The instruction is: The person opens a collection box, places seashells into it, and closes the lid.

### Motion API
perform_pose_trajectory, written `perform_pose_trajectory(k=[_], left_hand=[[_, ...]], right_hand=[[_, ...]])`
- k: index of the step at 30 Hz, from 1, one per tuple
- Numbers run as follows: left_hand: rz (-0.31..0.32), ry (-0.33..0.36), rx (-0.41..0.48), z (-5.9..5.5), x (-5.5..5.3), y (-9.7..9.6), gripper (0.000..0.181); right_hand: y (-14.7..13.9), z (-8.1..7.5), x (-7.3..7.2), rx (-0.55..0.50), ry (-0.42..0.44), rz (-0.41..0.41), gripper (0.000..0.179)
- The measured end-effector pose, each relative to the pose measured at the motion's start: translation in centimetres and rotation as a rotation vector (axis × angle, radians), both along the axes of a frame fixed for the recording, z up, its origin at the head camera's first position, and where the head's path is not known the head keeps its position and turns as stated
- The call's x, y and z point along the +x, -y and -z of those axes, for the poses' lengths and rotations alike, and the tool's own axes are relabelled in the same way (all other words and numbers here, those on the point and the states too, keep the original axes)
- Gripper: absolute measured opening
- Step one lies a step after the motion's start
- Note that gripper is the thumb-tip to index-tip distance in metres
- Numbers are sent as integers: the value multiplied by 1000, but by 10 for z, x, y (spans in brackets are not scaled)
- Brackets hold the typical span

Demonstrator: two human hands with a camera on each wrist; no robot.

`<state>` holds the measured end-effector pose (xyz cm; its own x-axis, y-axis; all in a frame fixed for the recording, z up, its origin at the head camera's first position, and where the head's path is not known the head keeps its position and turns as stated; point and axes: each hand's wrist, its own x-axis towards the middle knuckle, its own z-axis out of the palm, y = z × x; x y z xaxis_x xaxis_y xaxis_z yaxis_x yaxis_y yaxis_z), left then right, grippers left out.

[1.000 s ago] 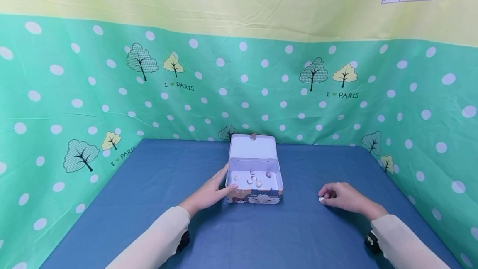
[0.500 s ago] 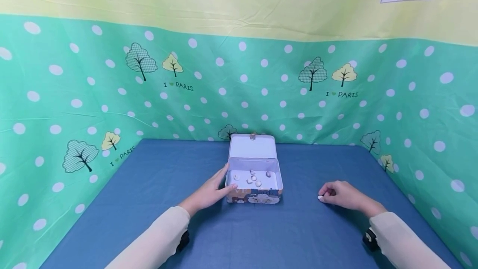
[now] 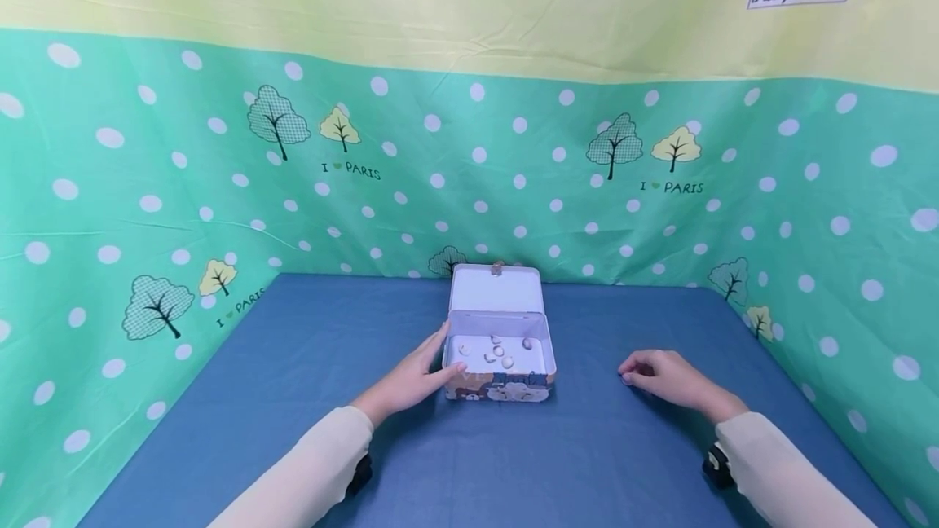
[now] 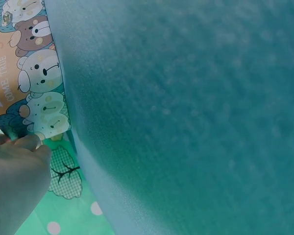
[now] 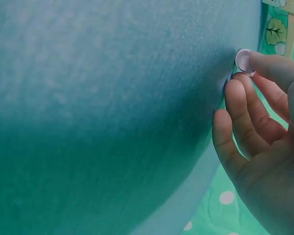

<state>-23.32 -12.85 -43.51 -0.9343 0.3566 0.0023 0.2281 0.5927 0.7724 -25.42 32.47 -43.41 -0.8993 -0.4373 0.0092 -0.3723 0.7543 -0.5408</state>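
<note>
An open tin box (image 3: 500, 385) printed with cartoon bears stands on the table, its lid tipped back. Several small seashells (image 3: 508, 362) lie scattered on its white floor. My left hand (image 3: 411, 373) holds the box at its left front corner, thumb over the front rim and fingers along the left side. In the left wrist view, that hand (image 4: 17, 171) meets the bear-printed wall. Right of the box, my right hand (image 3: 671, 377) pinches a small whitish seashell (image 5: 243, 60) between thumb and fingers, low over the cloth. In the head view, the fingers mostly hide this shell.
A dark blue cloth (image 3: 308, 349) covers the table. Behind and at both sides hangs a green curtain (image 3: 411, 210) with white dots and tree prints. The box's raised lid (image 3: 495, 288) stands close to the rear curtain.
My right hand has shifted slightly left and up in the head view with the seashell, which shows less now. My left hand and the tin box have stayed put.
</note>
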Motion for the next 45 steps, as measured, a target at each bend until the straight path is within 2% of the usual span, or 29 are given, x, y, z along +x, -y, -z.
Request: perform_pose_trajectory(k=[11, 26, 33, 38, 45], left_hand=[[1, -7, -8, 1, 0, 0, 90], [-7, 2, 8, 1, 1, 0, 90], [-8, 11, 8, 1, 1, 0, 89], [10, -8, 8, 1, 0, 1, 89], [14, -11, 4, 1, -1, 1, 90]], right_hand=[[2, 4, -1, 10, 7, 39, 17], [3, 0, 0, 10, 10, 0, 17], [10, -11, -4, -7, -27, -22, 18], [18, -23, -5, -18, -66, -51, 20], [29, -38, -5, -11, -89, -39, 19]])
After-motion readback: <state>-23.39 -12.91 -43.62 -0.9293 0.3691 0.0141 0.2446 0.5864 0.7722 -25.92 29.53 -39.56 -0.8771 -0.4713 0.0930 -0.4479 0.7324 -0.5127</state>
